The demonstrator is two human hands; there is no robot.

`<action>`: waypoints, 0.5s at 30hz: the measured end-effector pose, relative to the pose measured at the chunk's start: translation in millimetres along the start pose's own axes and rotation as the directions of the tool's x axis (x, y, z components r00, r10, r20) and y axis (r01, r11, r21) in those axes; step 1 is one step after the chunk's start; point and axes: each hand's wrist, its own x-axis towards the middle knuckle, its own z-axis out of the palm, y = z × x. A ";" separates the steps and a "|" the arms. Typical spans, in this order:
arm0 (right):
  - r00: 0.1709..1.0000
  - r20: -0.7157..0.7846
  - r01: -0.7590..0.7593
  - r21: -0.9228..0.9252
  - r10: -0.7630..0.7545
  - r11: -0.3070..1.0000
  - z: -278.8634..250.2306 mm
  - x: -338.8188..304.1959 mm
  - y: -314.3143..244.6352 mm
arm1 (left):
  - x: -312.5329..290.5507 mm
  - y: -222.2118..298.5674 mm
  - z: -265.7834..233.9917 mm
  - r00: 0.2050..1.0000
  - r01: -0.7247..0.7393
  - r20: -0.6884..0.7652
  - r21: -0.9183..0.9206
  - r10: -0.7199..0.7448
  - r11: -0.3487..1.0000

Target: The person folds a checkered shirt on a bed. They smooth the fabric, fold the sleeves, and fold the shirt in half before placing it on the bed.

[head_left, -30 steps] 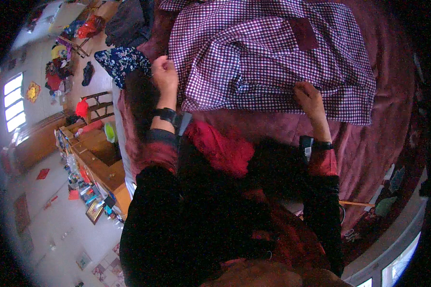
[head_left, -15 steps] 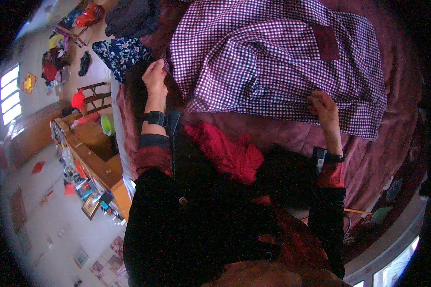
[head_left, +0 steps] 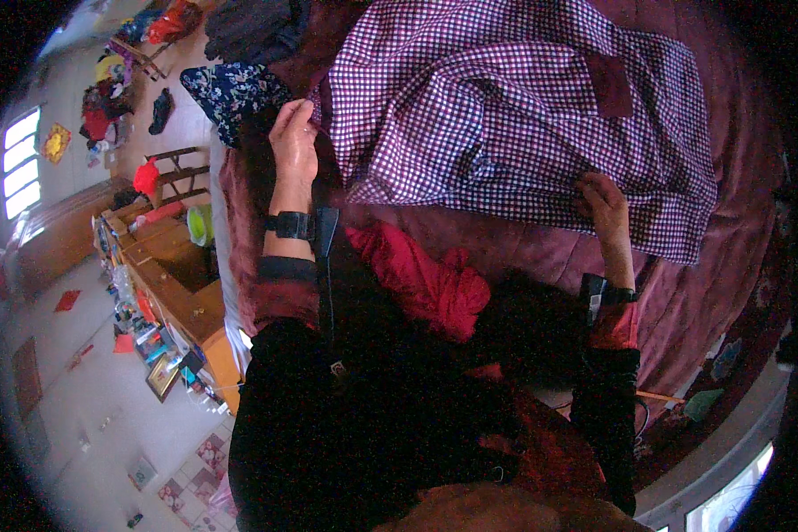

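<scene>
left hand pinches checked shirt edge | right hand grips hem | maroon bed

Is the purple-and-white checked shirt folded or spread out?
Mostly spread: checked shirt lies open across maroon bedspread, rumpled near right hand.

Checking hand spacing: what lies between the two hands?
Head view: the checked shirt's lower edge on the maroon bedcover spans from left hand to right hand.
</scene>
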 end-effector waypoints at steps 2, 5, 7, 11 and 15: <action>0.998 -0.032 -0.059 -0.006 0.059 0.998 -1.2 0.5 0.0 | -2.4 4.8 2.8 0.999 0.044 0.027 -0.009 -0.044 0.999; 0.990 0.009 -0.141 -0.081 0.143 0.987 -4.4 0.9 -1.8 | -6.5 8.4 7.3 0.998 0.031 0.060 -0.029 -0.029 0.999; 0.996 0.044 -0.080 -0.081 0.083 0.994 -4.9 0.3 -3.1 | -8.6 10.2 9.0 0.994 -0.002 0.108 -0.015 0.004 1.000; 0.990 -0.003 -0.138 -0.085 0.139 0.987 -1.8 -1.4 -4.3 | -11.4 11.1 9.2 0.993 0.000 0.117 -0.004 0.000 1.000; 1.000 -0.007 0.024 -0.010 -0.024 1.000 3.3 -2.2 -4.7 | -9.3 9.6 7.3 0.987 -0.048 0.152 -0.065 0.058 0.997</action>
